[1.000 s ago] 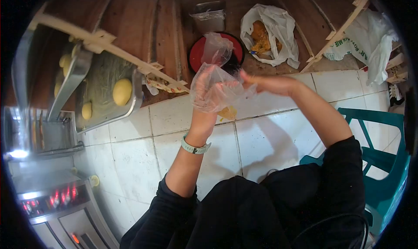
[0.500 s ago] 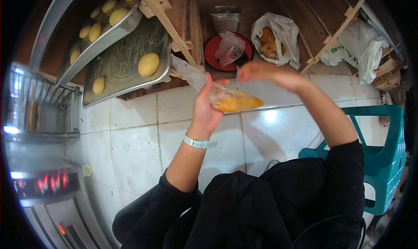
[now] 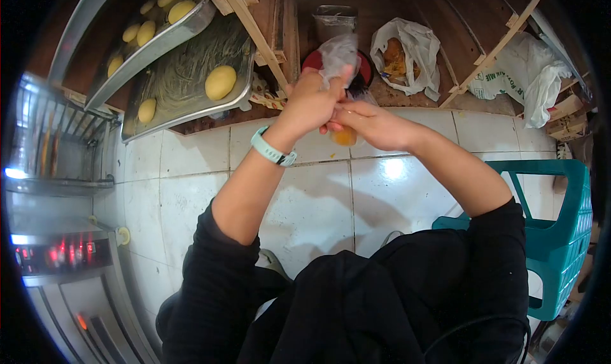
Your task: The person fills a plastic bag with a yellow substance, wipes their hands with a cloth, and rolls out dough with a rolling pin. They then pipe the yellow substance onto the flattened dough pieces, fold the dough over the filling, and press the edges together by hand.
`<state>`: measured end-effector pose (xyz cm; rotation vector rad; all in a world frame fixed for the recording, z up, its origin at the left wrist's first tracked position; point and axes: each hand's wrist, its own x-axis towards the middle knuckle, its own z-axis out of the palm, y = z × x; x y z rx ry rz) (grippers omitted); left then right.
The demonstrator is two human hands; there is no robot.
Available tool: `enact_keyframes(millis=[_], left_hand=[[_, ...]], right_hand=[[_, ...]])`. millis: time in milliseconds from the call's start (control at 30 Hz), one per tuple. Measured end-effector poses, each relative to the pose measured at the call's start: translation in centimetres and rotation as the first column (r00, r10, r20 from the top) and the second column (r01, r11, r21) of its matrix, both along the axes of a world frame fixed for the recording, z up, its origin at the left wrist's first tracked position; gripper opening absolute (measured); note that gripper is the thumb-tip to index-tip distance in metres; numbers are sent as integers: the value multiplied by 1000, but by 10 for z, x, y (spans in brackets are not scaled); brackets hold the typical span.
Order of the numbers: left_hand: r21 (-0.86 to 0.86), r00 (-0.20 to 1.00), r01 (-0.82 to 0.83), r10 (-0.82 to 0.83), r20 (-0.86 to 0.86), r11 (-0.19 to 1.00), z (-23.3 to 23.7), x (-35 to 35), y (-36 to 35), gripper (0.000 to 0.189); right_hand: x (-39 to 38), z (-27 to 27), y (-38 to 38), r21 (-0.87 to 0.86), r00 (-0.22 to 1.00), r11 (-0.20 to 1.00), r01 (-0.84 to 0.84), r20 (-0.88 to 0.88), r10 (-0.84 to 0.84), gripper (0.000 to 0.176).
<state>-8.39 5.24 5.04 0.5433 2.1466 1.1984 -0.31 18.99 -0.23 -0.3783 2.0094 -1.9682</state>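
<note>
My left hand (image 3: pixel 310 104) and my right hand (image 3: pixel 377 123) meet over the shelf's front edge, both closed on a clear plastic bag (image 3: pixel 344 49). Its loose upper end sticks up past my fingers. Below them bulges the yellow-orange filling (image 3: pixel 344 136) inside the bag. My hands hide the bag's middle. Behind it, a red round lid or plate (image 3: pixel 313 60) is partly covered by the bag and my left hand.
Trays (image 3: pixel 191 114) with pale yellow dough balls (image 3: pixel 220 83) stand at left. An open white bag (image 3: pixel 423 49) of orange-brown food and a clear container (image 3: pixel 335 20) sit on the shelf. A green stool (image 3: pixel 560 189) is at right, an oven (image 3: pixel 70 262) at lower left.
My right hand has come left to the bag and closed on it beside my left hand. The bag has turned from lying sideways to upright, filling down. My left hand has risen slightly.
</note>
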Motion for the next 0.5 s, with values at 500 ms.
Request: enact_keyframes(millis=[500], left_hand=[[291, 999, 7, 6, -42, 957, -130, -2, -20, 50]], right_hand=[[-3, -44, 61, 635, 976, 756, 160, 14, -218, 31]])
